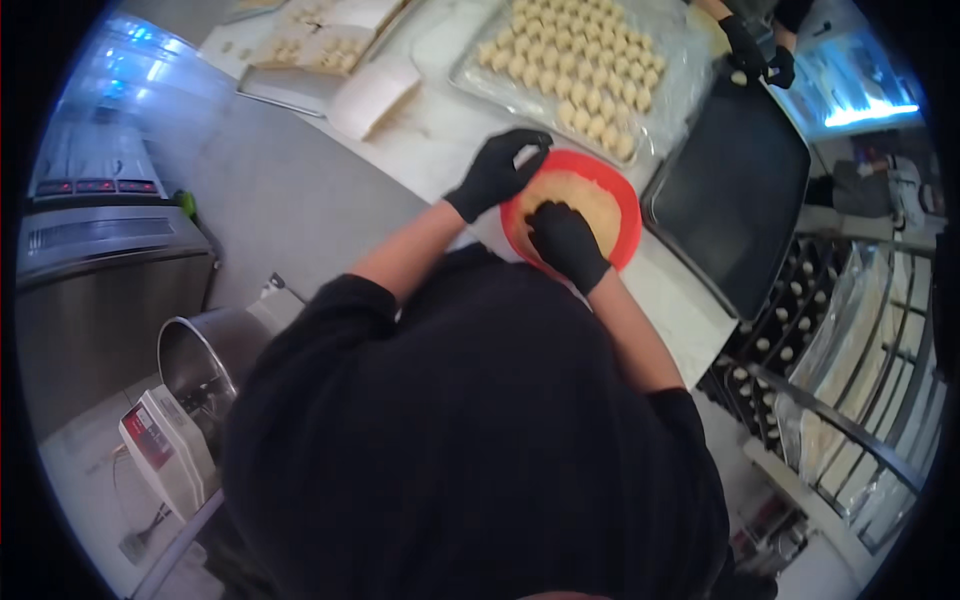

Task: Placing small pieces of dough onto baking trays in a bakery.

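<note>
A red bowl (622, 215) holding tan crumbly material (575, 190) sits on the white worktop's front edge before me. My left hand (495, 175), in a black glove, is at the bowl's upper-left rim with fingers curled into a loop; what they hold is unclear. My right hand (565, 245), also black-gloved, is down in the tan material with fingers bent; their tips and anything in them are hidden. Beyond the bowl, a plastic-lined tray (470, 80) carries rows of pale dough pieces (570, 65).
Worktop (675, 320) holds a dark tray (730, 200), white scraper-like item (375, 95) and board (325, 30). Another person's gloved hands (750, 55) are at upper right, near a dough piece. Racks (840, 380) stand right; steel mixing bowl (195, 355) and steel appliance (110, 270) left.
</note>
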A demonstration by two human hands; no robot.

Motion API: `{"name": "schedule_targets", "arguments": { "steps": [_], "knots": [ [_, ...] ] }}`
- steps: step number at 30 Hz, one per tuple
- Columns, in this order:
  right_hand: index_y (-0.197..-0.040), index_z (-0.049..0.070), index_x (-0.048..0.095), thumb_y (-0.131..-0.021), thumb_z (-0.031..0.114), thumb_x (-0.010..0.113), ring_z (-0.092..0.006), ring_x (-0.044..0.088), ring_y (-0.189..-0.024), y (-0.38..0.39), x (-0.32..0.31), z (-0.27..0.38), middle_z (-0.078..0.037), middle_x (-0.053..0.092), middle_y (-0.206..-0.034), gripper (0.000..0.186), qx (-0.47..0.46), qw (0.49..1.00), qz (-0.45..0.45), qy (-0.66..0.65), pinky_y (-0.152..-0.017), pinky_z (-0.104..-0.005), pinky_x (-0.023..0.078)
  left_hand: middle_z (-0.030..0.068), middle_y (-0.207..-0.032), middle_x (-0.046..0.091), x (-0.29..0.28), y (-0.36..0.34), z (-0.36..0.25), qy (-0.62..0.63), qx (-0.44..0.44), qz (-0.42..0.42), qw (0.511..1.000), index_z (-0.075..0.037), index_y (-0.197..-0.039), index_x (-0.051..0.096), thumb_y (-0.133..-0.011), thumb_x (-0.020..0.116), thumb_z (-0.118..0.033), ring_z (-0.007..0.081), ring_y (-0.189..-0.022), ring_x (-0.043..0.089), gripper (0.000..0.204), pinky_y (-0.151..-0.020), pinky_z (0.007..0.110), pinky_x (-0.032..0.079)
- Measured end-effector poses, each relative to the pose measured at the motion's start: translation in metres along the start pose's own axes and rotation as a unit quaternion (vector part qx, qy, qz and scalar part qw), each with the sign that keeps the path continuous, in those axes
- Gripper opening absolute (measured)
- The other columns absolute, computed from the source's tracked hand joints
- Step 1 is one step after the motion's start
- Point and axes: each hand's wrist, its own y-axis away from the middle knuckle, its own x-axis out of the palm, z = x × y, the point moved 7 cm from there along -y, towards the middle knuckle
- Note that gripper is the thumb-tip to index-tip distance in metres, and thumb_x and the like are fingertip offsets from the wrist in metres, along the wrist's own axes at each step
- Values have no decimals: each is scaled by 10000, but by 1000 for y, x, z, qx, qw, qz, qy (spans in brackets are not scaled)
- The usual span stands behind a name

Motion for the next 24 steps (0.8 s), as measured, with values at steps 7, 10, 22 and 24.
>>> {"name": "schedule_targets", "arguments": {
  "steps": [7, 10, 22, 24],
  "knots": [
    [-1031, 18, 746, -902, 163, 657, -305, 676, -814, 20, -6, -41, -142, 723, -956, 214, 87, 953, -79, -281, -695, -383, 552, 118, -1287, 676, 7, 11, -3, -45, 10, 47, 998, -83, -1281, 686, -897, 695, -111, 293, -1158, 638, 385, -1003, 396, 510],
    [-1143, 41, 724, -950, 150, 657, -241, 699, -912, 36, 10, -75, -92, 737, -993, 231, 387, 734, -33, -557, -759, -345, 580, 136, -1419, 596, 18, 18, -21, -177, 90, 90, 976, -110, -1349, 650, -907, 696, -172, 336, -1307, 541, 449, -1089, 432, 449],
    [-1164, 13, 699, -985, 210, 655, -165, 673, -805, 63, -2, -83, -109, 726, -985, 270, 413, 475, -47, -775, -701, -250, 541, 119, -1481, 543, 59, 23, -40, -313, 118, 232, 914, -115, -1418, 586, -894, 703, -425, 377, -1389, 453, 620, -1163, 536, 329],
    [-1157, 15, 701, -990, 233, 651, -167, 663, -815, 60, -8, -77, -107, 721, -978, 279, 401, 513, -64, -756, -704, -264, 530, 117, -1441, 576, 70, 23, -28, -189, 37, 324, 926, -120, -1401, 602, -873, 720, -471, 349, -1347, 495, 646, -1169, 512, 319]
  ]
}}
